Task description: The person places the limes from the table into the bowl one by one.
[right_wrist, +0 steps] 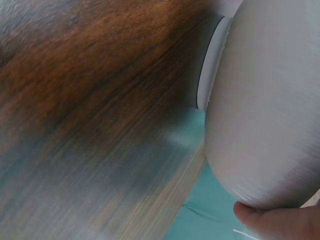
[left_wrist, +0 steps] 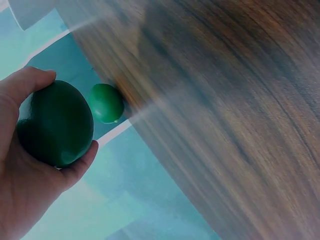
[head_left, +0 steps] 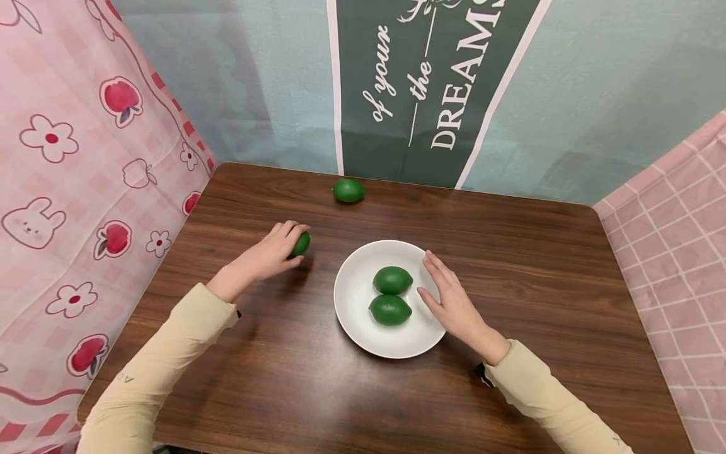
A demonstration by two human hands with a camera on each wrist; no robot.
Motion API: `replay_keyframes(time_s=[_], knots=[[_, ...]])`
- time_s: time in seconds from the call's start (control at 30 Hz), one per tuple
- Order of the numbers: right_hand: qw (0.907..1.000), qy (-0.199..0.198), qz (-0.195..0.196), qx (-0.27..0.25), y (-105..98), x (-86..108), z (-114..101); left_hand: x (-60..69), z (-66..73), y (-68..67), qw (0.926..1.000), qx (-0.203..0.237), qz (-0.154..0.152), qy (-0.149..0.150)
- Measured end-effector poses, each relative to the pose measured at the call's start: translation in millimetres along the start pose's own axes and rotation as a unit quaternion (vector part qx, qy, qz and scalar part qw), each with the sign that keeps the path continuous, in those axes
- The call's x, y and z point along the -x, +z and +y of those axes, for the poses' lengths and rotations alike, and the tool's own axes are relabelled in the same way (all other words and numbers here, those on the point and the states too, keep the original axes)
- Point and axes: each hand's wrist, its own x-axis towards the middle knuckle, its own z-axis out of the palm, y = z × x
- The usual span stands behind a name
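Near the table's left side, my left hand (head_left: 278, 247) holds a green lime (head_left: 301, 244) between thumb and fingers; the left wrist view shows the thumb and a finger curled round the lime (left_wrist: 56, 124). Another lime (head_left: 348, 190) lies near the back edge. Two limes, one (head_left: 392, 280) behind the other (head_left: 390, 310), lie side by side in a white bowl (head_left: 354, 331). At the bowl's right rim rests my right hand (head_left: 454, 309), its fingers straight along the outside and its thumb over the inside. In the right wrist view a fingertip (right_wrist: 245, 212) touches the bowl's outer wall (right_wrist: 265, 110).
The brown wooden table (head_left: 272, 378) ends at a teal cloth backdrop (head_left: 272, 94) with a dark green lettered panel. A pink patterned curtain (head_left: 62, 208) stands along the left, and a pink checked cloth (head_left: 675, 252) along the right.
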Motion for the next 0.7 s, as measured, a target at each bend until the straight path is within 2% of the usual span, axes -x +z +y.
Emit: replay_keyframes(time_s=[0.27,0.53,0.7], knots=[[1.0,0.003,-0.004,0.0,0.2,0.3,-0.4,-2.3,6.3,-2.6,0.9998,0.0,0.011,0.019],[1.0,0.003,-0.002,0.0,0.4,0.3,-0.5,-4.0,14.2,-5.9,0.9996,0.0,0.007,0.029],[1.0,0.004,-0.003,-0.002,0.5,0.4,-0.4,-5.8,18.4,-6.2,0.9986,-0.001,0.019,0.049]])
